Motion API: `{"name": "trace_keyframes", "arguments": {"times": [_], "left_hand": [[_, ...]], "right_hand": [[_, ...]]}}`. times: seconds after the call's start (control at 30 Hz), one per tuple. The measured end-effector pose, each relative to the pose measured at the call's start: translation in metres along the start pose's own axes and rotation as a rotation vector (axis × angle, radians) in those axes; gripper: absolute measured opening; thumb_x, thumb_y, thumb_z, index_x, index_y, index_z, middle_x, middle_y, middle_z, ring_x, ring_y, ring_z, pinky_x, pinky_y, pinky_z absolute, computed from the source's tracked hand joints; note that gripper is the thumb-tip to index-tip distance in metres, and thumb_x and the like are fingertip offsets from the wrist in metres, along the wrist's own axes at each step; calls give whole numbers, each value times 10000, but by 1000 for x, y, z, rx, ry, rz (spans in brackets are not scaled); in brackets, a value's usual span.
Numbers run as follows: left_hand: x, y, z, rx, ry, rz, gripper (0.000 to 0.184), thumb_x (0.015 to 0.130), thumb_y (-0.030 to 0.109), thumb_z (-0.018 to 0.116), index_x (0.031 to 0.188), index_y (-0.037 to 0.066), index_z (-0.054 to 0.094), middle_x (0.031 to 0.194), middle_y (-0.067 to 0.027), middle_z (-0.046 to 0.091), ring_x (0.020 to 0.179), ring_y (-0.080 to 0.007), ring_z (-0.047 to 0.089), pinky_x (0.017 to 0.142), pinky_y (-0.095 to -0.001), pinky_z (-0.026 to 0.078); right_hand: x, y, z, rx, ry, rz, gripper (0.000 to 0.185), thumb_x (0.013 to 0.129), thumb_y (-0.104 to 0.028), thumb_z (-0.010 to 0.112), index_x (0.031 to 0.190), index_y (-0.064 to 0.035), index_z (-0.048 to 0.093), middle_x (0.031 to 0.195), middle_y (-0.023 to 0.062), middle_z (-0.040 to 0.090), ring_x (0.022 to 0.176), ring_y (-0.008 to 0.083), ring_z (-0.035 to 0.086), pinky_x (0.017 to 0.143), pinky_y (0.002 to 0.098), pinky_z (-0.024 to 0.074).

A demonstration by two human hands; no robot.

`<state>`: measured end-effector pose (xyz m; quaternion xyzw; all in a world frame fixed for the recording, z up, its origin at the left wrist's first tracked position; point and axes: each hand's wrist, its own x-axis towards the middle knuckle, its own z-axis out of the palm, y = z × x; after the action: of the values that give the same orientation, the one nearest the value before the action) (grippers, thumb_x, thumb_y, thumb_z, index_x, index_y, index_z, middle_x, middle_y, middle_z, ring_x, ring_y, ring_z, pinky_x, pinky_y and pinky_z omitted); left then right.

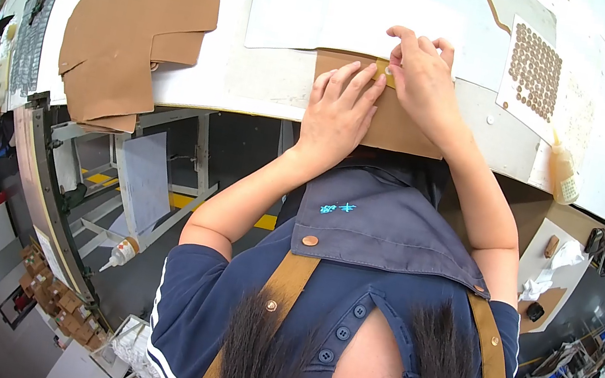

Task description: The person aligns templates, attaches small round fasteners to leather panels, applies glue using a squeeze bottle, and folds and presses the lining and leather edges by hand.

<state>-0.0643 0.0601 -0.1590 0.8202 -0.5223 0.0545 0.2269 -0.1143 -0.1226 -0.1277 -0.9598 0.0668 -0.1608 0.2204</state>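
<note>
Your left hand lies flat, fingers slightly spread, on the brown panel at the tabletop edge; your right hand, half-curled, meets the yellow strip, grip unclear. Likely step: positioning the strip; next calls for steady pressure

the panel is plain brown, the strip on it mustard yellow. the broad sheet is bluish white, edged in brown; the layered pieces are brown. brown discs dot a white card in rows. the apron is slate blue with turquoise lettering, its straps golden brown.
</note>
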Motion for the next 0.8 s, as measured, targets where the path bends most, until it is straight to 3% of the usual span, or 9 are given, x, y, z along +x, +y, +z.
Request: {"name": "trace_keyframes", "arguments": {"times": [0.17, 0.27, 0.37, 0.4, 0.7, 0.8], "left_hand": [[0, -1, 2, 21, 11, 4, 530, 874, 172, 709, 1391, 120, 600, 1438, -56, 530, 1363, -254, 453, 1128, -439, 353], [0, 0, 2, -7, 19, -5, 525, 883, 157, 699, 1397, 120, 598, 1447, -59, 529, 1368, -263, 452, 1126, -441, 349], [0, 0, 1, -21, 20, -11, 519, 895, 143, 686, 1405, 121, 594, 1455, -63, 528, 1373, -271, 452, 1125, -443, 344], [-1, 0, 1, -18, 18, -9, 519, 895, 144, 686, 1405, 123, 595, 1454, -63, 529, 1373, -270, 452, 1125, -443, 345], [-1, 0, 1, -2, 11, -11, 516, 903, 162, 682, 1410, 128, 592, 1456, -64, 529, 1380, -261, 444, 1128, -447, 342], [-1, 0, 0, -6, 18, -15, 516, 904, 164, 682, 1411, 130, 593, 1454, -64, 533, 1377, -259, 448, 1132, -446, 340]], "right_hand": [[-7, -11, 4, -291, 40, -167, 499, 851, -43, 647, 1348, -40, 590, 838, 20, 653, 940, 198, 599, 1056, 416, 327], [-16, -14, 0, -385, 64, -135, 538, 897, -28, 675, 1424, -82, 578, 901, -11, 668, 940, 151, 596, 1018, 380, 319], [-31, -9, -2, -296, 115, -72, 534, 911, -52, 680, 1436, -84, 586, 918, -45, 701, 959, 146, 600, 1006, 371, 312], [-33, -8, 0, -283, 183, -105, 528, 864, -47, 644, 1390, -53, 594, 826, -19, 664, 983, 160, 598, 982, 387, 327], [-38, -1, 5, -97, 173, -73, 513, 870, -7, 634, 1378, -69, 598, 1019, -33, 760, 983, 167, 617, 944, 391, 340], [-37, 5, 4, -115, 155, -112, 550, 843, 8, 643, 1385, -73, 596, 998, -45, 749, 979, 155, 616, 950, 386, 346]]}}
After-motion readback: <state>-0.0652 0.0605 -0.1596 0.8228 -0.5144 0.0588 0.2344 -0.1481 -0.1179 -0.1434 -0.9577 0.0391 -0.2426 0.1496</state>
